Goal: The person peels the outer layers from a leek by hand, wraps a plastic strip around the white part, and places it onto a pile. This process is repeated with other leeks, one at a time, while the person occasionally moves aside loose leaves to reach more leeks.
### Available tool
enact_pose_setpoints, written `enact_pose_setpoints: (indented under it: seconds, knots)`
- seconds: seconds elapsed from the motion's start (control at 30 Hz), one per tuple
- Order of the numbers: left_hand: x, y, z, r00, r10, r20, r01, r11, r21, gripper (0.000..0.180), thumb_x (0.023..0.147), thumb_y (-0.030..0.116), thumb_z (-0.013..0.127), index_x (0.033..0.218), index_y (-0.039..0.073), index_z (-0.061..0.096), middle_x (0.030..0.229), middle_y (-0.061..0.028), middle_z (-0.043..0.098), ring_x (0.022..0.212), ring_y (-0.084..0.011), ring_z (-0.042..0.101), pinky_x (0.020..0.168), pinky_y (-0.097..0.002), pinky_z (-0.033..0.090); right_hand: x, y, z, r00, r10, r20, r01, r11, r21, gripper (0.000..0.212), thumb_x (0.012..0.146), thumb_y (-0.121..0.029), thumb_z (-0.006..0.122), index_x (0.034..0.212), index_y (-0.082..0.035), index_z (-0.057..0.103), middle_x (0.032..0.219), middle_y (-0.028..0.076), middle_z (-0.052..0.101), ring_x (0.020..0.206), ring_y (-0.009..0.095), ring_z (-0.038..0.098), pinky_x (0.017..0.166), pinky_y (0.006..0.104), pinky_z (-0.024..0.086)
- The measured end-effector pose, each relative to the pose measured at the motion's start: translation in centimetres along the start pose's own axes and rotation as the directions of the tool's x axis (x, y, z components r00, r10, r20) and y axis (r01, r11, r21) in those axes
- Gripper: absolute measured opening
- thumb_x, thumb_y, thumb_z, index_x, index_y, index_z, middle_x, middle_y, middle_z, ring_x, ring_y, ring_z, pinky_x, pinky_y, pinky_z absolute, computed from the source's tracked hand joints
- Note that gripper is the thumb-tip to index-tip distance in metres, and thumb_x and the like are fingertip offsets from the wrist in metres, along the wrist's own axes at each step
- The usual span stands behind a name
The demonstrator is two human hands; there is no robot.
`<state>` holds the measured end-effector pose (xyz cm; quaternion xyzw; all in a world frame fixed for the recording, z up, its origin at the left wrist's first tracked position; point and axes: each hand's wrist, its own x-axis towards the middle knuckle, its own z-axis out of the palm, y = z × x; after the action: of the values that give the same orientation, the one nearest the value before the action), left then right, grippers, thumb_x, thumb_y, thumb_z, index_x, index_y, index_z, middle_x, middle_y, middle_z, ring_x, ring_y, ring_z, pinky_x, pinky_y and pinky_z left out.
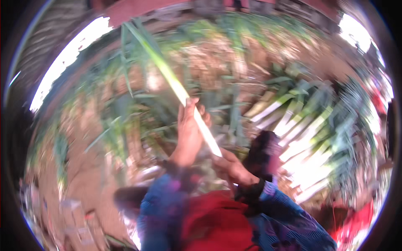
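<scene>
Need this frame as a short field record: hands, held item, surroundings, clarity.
left hand: wrapped around the leek's stalk
right hand: at the leek's lower white end; exact grip unclear
held item: one leek, slanted, green leaves toward upper left
right side: pile of leeks, white stems, green tops
far side: blurred row of leafy plants
clothing: blue patterned sleeves, red garment
clarity: motion-blurred

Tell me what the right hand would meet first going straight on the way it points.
Most likely the left hand, near its wrist, as the right hand points leftward past the lower end of the leek; depth is unclear.
</scene>
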<state>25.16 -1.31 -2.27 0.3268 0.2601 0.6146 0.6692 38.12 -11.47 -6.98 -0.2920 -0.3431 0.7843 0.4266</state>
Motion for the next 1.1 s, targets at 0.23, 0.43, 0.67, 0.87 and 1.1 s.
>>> enact_pose_setpoints:
  seconds: [0.23, 0.43, 0.67, 0.87, 1.1]
  knots:
    - [-2.4, -0.9, 6.5, 0.723, -0.097, 0.684, -0.589, 0.430, 0.684, 0.029, 0.086, 0.003, 0.056, 0.115, 0.002, 0.054, 0.113, -0.0070, 0.054, 0.103, -0.0162, 0.055, 0.086, -0.0288, 0.045, -4.3, -5.5, -3.2, 0.770, -0.521, -0.369, 0.554, 0.832, -0.019, 0.030, 0.095, -0.033, 0.053, 0.113, -0.010, 0.051, 0.070, -0.005, 0.045, 0.054, 0.004, 0.038, 0.047, 0.0179, 0.030]
    - [-1.6, 0.9, 0.7, 0.892, -0.157, 0.425, -0.276, 0.554, 0.785, 0.023, 0.093, 0.008, 0.055, 0.115, 0.005, 0.057, 0.102, -0.0038, 0.059, 0.096, -0.0126, 0.057, 0.082, -0.0252, 0.046, -7.7, -11.8, -13.0, 0.442, -0.676, -0.590, 0.665, 0.688, -0.291, 0.018, 0.092, -0.021, 0.053, 0.104, -0.009, 0.047, 0.074, 0.000, 0.051, 0.045, 0.008, 0.043, 0.037, 0.0219, 0.037]
    - [-3.1, 3.4, -6.8, 0.988, 0.039, 0.151, -0.156, 0.281, 0.947, 0.021, 0.095, 0.020, 0.055, 0.111, 0.007, 0.059, 0.096, -0.0014, 0.058, 0.092, -0.0111, 0.058, 0.075, -0.0249, 0.046, -16.4, -9.7, -42.8, -0.043, -0.641, -0.766, 0.338, 0.712, -0.615, 0.034, 0.088, -0.040, 0.050, 0.101, -0.008, 0.053, 0.080, 0.004, 0.054, 0.069, 0.014, 0.051, 0.056, 0.0297, 0.042]
    - [-7.2, 9.7, -17.0, 0.978, 0.159, -0.134, 0.036, 0.503, 0.864, 0.031, 0.093, 0.027, 0.058, 0.116, 0.006, 0.057, 0.100, -0.0018, 0.058, 0.090, -0.0145, 0.059, 0.076, -0.0267, 0.048, -2.0, -5.7, -34.4, 0.248, -0.647, -0.721, 0.305, 0.759, -0.576, 0.031, 0.092, -0.029, 0.048, 0.111, -0.005, 0.056, 0.101, 0.011, 0.061, 0.082, 0.023, 0.063, 0.067, 0.0384, 0.050]
    - [-5.4, 12.3, -16.5, 0.960, 0.255, -0.119, -0.068, 0.619, 0.782, 0.040, 0.094, 0.028, 0.055, 0.125, 0.002, 0.053, 0.116, -0.0122, 0.059, 0.110, -0.0233, 0.059, 0.091, -0.0361, 0.047, 8.2, -14.2, -16.0, 0.829, -0.442, -0.343, 0.276, 0.856, -0.436, 0.025, 0.094, -0.023, 0.049, 0.101, -0.003, 0.062, 0.092, 0.008, 0.065, 0.086, 0.022, 0.063, 0.080, 0.0352, 0.050]
